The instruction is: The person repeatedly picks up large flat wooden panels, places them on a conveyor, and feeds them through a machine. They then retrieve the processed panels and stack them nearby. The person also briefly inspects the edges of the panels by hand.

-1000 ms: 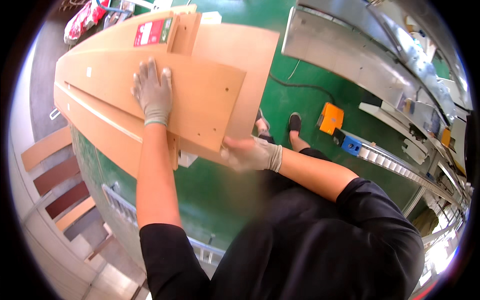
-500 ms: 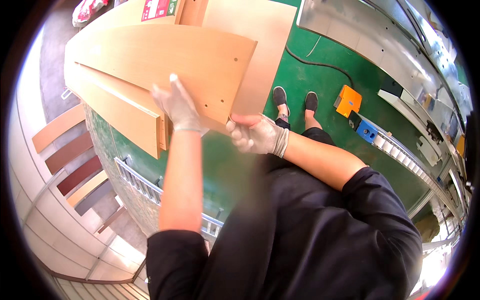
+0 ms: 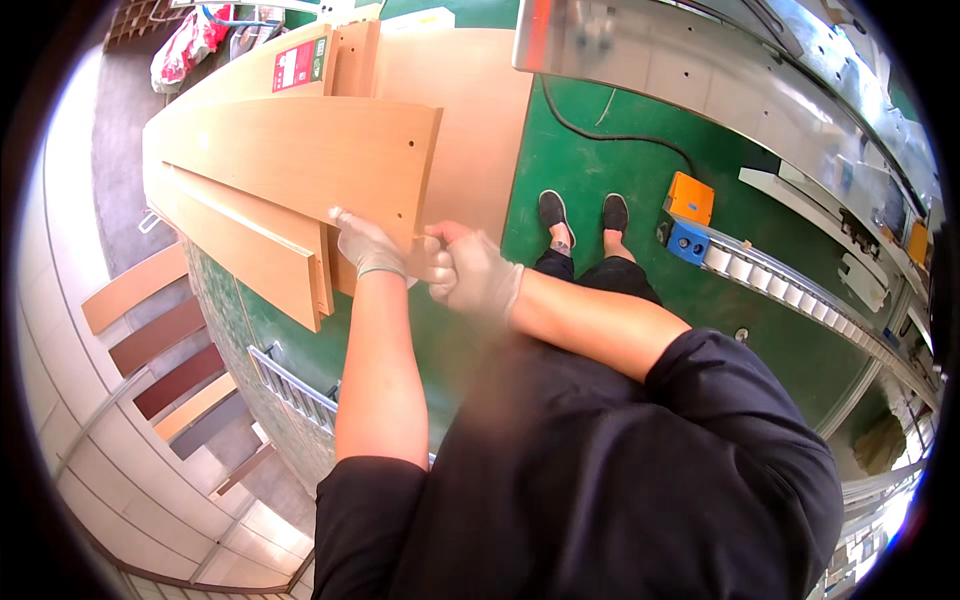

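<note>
A light wood-coloured board (image 3: 290, 145) lies on top of a stack of similar boards, its right end drilled with small holes. My left hand (image 3: 370, 248), in a thin whitish glove, grips the board's near edge close to the right end, one fingertip showing on the top face. My right hand (image 3: 475, 275), gloved too and slightly blurred, is closed in a pinch at the board's near right corner. A thin bit shows by its fingertips, but what it holds is hidden.
Below the top board lie other boards (image 3: 250, 250) and a wide panel (image 3: 480, 130). An orange box (image 3: 692, 200) and a blue box (image 3: 687, 243) stand beside a roller rail (image 3: 780, 288) at right. A metal frame (image 3: 680, 70) spans the upper right; a cable (image 3: 610, 137) crosses the green floor.
The view has shifted, so the boards appear further left and lower. My left hand has gone from spread over the board's face to its near edge; my right hand stays closed at the corner.
</note>
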A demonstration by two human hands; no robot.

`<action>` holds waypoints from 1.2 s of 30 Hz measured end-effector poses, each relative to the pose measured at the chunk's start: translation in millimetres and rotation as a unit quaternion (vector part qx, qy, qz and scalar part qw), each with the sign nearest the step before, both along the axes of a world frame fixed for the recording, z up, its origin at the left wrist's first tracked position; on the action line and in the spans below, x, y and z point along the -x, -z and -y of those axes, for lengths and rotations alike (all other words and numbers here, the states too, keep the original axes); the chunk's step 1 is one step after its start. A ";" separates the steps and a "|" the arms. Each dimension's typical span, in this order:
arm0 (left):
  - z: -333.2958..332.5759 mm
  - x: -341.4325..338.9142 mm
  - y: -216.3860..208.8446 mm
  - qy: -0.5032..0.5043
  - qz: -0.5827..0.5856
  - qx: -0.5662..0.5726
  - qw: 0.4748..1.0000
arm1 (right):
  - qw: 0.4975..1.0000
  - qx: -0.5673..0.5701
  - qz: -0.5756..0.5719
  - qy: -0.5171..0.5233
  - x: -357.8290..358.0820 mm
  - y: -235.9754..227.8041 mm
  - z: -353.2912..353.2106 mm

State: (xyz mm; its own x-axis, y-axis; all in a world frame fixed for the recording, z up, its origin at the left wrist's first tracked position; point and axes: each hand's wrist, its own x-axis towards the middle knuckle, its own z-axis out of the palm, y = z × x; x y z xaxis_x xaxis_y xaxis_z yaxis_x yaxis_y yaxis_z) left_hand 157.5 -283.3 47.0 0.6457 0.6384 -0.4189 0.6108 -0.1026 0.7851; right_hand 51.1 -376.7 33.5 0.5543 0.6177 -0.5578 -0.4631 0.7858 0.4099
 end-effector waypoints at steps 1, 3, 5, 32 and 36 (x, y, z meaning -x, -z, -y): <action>6.6 4.6 -5.7 0.010 0.005 0.010 1.000 | 1.000 0.010 -0.020 0.000 -2.9 -1.5 1.8; 6.7 6.8 -5.0 0.006 0.027 0.035 0.999 | 0.999 0.038 -0.032 0.009 -3.5 -2.7 7.3; 12.1 8.0 -7.2 -0.002 0.024 0.038 0.999 | 0.997 0.074 -0.015 0.028 -2.7 -3.6 13.2; -96.0 30.3 21.8 0.150 0.096 0.120 0.977 | 0.546 0.762 0.092 -0.335 332.7 79.3 212.9; -92.4 62.8 13.5 0.146 0.022 0.173 0.974 | 0.723 0.555 -0.404 -0.073 527.6 183.3 275.3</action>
